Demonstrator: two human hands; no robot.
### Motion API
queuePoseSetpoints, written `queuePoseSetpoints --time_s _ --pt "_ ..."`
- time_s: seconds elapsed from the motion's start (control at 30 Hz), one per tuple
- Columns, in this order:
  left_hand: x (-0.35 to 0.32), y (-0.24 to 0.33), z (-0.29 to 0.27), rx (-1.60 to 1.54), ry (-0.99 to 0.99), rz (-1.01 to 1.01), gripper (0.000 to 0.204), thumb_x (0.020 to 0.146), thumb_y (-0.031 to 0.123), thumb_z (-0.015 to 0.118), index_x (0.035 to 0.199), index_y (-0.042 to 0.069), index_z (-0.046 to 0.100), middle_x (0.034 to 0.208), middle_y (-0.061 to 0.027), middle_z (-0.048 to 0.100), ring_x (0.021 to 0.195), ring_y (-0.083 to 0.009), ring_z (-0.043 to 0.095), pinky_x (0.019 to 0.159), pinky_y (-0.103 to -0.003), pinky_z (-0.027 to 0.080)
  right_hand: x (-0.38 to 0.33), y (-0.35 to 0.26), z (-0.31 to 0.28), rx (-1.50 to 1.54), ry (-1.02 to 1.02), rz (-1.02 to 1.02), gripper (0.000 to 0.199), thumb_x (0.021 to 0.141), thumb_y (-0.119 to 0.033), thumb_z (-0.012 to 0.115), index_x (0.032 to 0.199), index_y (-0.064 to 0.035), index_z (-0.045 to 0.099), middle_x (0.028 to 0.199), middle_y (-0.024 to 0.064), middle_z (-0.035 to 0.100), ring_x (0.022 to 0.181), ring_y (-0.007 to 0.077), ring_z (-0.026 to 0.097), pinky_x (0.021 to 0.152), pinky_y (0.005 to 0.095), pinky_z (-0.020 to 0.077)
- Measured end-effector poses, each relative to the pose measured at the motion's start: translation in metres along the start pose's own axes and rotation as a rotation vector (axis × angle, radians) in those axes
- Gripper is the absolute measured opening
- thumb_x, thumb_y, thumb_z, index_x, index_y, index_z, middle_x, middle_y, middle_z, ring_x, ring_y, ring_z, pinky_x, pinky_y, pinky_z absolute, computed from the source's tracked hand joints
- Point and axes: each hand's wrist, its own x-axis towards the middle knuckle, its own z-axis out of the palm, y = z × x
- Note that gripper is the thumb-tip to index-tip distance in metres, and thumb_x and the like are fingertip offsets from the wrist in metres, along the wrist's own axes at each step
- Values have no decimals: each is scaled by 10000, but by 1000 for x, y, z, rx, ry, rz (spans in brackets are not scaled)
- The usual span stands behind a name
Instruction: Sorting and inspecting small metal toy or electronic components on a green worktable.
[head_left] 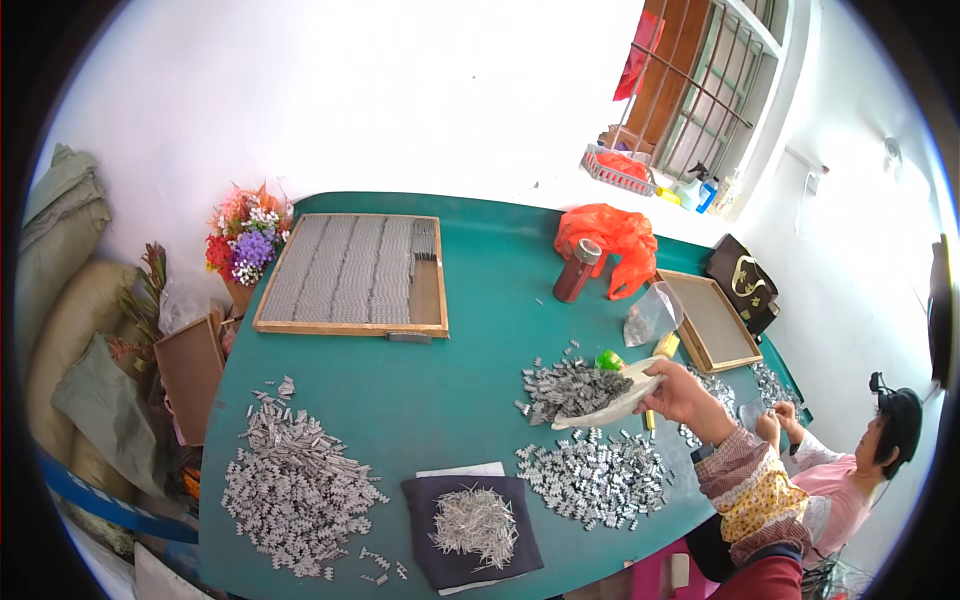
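Note:
My right hand is closed on the rim of a pale, shallow scoop-like dish. The dish tilts to the left, its open side against a heap of small dark grey metal pieces. Just nearer lies a spread of shinier toothed metal pieces. A dark folded cloth at the near edge carries a pile of thin silvery pins. To its left is a large heap of toothed metal pieces. My left hand is out of view.
A wooden tray filled with rows of grey pieces lies at the far left of the green table. Beyond the dish are a dark red flask, an orange plastic bag and another tray. A co-worker sits at right, handling something small.

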Motion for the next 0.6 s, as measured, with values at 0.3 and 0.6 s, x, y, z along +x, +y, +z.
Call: queuePoseSetpoints --time_s 0.3,0.6 --pt "2 4 -1 101 45 -62 216 947 94 586 1080 -75 604 954 -167 668 796 -258 668 720 -354 542 0 -23 3 -205 203 -58 450 860 -258 557 1192 44 523 986 215 684 709 302 703 533 258 593" --pt "5 -23 -20 51 -17 43 242 951 104 575 1100 -86 600 957 -162 658 842 -263 660 755 -396 542 -40 -31 5 -355 257 -151 445 868 -254 545 1198 46 544 954 180 695 726 258 713 633 321 622"
